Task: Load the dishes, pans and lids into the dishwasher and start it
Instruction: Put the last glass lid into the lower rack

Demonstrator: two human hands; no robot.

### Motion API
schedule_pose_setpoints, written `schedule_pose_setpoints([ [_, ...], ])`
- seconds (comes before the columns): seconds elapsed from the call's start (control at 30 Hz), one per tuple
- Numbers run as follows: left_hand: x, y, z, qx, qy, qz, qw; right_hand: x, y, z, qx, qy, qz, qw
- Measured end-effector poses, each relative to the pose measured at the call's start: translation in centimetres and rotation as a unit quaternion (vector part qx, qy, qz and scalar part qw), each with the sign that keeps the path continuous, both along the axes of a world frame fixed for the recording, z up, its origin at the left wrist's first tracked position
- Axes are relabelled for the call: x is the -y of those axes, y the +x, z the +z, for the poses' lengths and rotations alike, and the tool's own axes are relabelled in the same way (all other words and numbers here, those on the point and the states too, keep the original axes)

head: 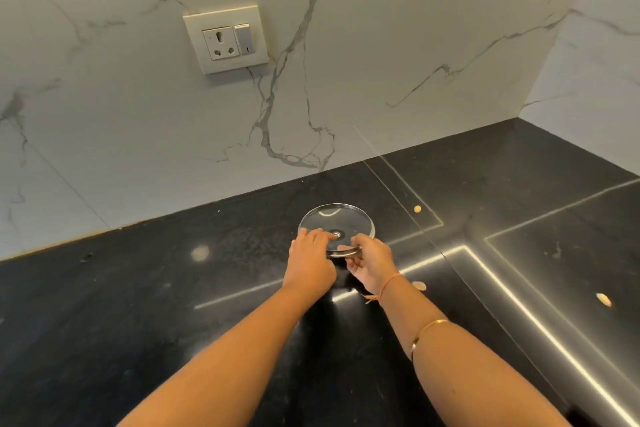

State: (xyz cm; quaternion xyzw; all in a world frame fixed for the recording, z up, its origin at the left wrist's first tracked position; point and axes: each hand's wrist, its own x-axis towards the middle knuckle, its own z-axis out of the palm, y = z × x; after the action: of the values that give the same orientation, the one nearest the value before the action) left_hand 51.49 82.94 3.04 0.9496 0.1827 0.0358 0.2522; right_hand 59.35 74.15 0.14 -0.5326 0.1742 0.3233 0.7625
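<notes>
Head view, looking down over both forearms. Near the back of a black polished stone counter (138, 305), close to the white grey-veined marble wall (381, 45): a round clear glass lid with a metal rim (337, 229), a small metal fitting at its centre. Impossible to tell whether flat on the stone or lifted a little at the near edge.

Left hand (310, 262) laid over the near-left part of the lid, fingers reaching across the glass toward the centre; thumb hidden, so cannot tell whether gripping or only resting.

Right hand (372, 262) pinching the near-right rim, thumb on top, fingers curled beneath. Red thread (388, 284) at that wrist, thin gold bangle (427, 328) further up the forearm.

On the wall, a cream socket-and-switch plate (225, 39). On the counter to the right, a few small pale scraps (603, 299), well apart.
</notes>
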Motion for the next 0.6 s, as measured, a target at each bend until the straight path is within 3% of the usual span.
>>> schedule_pose_setpoints([
  [0.2, 2.7, -4.9, 0.6, 0.080, -0.190, -0.021, 0.978, 5.0, -6.3, 0.4, 0.057, -0.121, -0.085, 0.987],
  [0.37, 4.3, -10.2, 0.5, 0.075, -0.203, -0.032, 0.976, 9.1, -14.6, 0.5, 0.107, -0.167, -0.180, 0.963],
  [0.6, 8.4, -18.3, 0.3, -0.023, -0.220, -0.080, 0.972, 12.9, -27.6, 0.6, 0.148, -0.237, -0.292, 0.915],
])
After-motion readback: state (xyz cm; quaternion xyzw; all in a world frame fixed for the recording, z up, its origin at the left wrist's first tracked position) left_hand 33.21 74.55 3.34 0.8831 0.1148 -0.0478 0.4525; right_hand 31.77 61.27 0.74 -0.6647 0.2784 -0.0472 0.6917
